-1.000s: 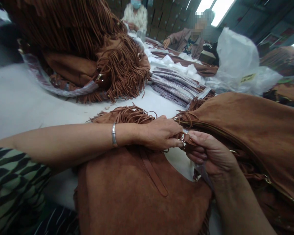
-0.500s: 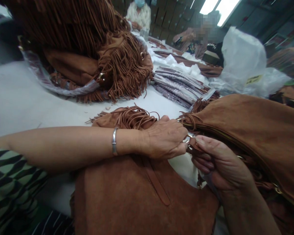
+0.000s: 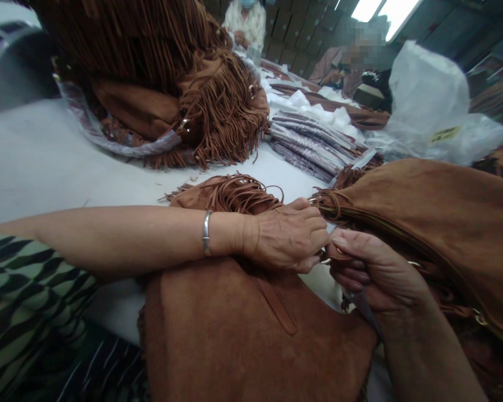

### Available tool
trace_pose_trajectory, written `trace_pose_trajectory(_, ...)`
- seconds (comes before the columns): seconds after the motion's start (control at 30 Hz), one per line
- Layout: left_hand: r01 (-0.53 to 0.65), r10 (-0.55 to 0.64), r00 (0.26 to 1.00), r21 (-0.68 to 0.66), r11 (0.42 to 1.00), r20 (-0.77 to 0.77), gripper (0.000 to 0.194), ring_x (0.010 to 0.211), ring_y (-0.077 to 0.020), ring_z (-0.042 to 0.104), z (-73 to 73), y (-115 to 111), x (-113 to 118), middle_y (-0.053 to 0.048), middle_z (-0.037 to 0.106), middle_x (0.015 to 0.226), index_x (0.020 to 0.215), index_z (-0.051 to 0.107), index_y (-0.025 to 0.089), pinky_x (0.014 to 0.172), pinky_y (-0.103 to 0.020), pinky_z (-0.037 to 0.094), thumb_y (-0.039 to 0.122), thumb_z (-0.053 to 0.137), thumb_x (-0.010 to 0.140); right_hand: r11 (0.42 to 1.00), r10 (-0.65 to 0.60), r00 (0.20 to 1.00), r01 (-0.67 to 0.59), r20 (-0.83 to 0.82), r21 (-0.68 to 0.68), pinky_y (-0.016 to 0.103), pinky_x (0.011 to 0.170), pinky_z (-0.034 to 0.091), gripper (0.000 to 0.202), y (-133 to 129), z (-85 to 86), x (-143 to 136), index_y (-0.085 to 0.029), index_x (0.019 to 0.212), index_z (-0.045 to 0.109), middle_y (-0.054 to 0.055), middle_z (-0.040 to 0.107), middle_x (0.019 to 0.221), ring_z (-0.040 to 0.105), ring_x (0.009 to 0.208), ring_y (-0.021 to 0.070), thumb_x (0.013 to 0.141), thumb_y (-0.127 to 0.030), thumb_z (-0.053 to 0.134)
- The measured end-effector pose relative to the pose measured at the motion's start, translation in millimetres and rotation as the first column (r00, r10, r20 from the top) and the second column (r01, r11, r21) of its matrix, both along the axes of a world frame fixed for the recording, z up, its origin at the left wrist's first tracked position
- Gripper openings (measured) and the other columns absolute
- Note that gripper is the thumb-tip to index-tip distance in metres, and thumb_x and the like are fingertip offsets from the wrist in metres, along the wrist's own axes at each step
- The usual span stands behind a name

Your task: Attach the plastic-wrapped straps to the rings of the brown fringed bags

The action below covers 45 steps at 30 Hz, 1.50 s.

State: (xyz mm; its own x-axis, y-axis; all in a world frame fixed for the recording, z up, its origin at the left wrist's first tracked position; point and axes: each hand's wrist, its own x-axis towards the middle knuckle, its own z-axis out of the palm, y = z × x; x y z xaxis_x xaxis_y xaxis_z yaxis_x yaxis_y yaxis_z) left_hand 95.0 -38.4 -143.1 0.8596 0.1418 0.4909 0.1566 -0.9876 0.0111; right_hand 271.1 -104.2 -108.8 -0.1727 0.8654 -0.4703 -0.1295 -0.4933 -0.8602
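ok so the person's left hand [image 3: 291, 237] has its grip closed on a shiny metal ring [image 3: 326, 261], mostly hidden by the fingers tbh. Right hand [image 3: 375, 268] has its grip pinched on a small brown leather tab [image 3: 340, 254] right next to it, fingertips of both just abt touching. Big brown suede bag [image 3: 251, 346] lies on the white table [image 3: 25, 162] in front of the person, left forearm across its top, w/ a long brown leather strip [image 3: 279, 307] on its face. Another brown suede bag w/ a curved gold zip [image 3: 444, 195] is just to the right. Back left = a heap of fringed brown suede bags [image 3: 138, 44] w/ a curved plastic-wrapped handle [image 3: 121, 146]; mid-table = a stack of flat plastic-wrapped strips [image 3: 312, 139], then a puffy translucent plastic bag w/ yellow label [image 3: 430, 84]. 2 ppl in the bg, one in a cream top [image 3: 251, 22]
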Motion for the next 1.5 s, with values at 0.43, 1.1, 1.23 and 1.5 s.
trace_pose_trajectory(0.43,0.003,-0.027,0.992,-0.196,0.981,-0.121,0.026,0.085,-0.0234,0.055,2.5,12.2,-0.8,-0.010,0.062,0.090,0.095,0.058,0.012,0.079,-0.038,0.039,0.036,0.052,0.086,0.998,-0.023,0.978,0.011,0.207,0.058,0.013,0.033,0.023,0.031,4.5,-8.6,17.5,-0.015,0.061,0.054,-0.007,0.037,0.049,0.026,0.036,0.0008,0.071,-0.037,0.074)
trace_pose_trajectory(1.1,-0.206,0.154,0.960,-0.222,0.953,-0.232,0.032,0.076,-0.0195,0.058,15.7,23.6,14.3,-0.006,0.061,0.089,0.120,0.044,0.020,0.061,-0.028,0.044,0.019,0.033,0.090,0.691,-0.396,0.161,-0.597,0.904,0.409,0.038,0.087,0.047,0.034,6.3,-18.0,17.9,-0.011,0.117,0.060,0.015,0.066,0.116,0.063,0.105,0.0272,0.092,-0.020,0.039)
trace_pose_trajectory(1.23,-0.179,0.113,0.971,-0.323,0.929,-0.212,0.029,0.080,-0.0186,0.059,18.8,26.2,17.7,-0.005,0.062,0.093,0.118,0.047,0.023,0.066,-0.027,0.044,0.030,0.033,0.093,0.806,-0.278,0.152,-0.501,0.948,0.316,0.032,0.076,0.047,0.045,-1.6,-1.1,31.3,-0.016,0.124,0.053,0.011,0.068,0.110,0.065,0.094,0.0268,0.081,-0.027,0.059)
trace_pose_trajectory(1.5,-0.190,0.073,0.964,-0.470,0.862,-0.256,0.030,0.081,-0.0196,0.058,30.2,33.5,35.1,-0.005,0.061,0.092,0.111,0.048,0.020,0.073,-0.028,0.044,0.039,0.037,0.090,0.852,-0.170,0.212,-0.459,0.962,0.252,0.022,0.062,0.036,0.012,-15.8,10.0,54.8,-0.015,0.079,0.063,0.003,0.066,0.077,0.058,0.072,0.0160,0.076,-0.013,0.052)
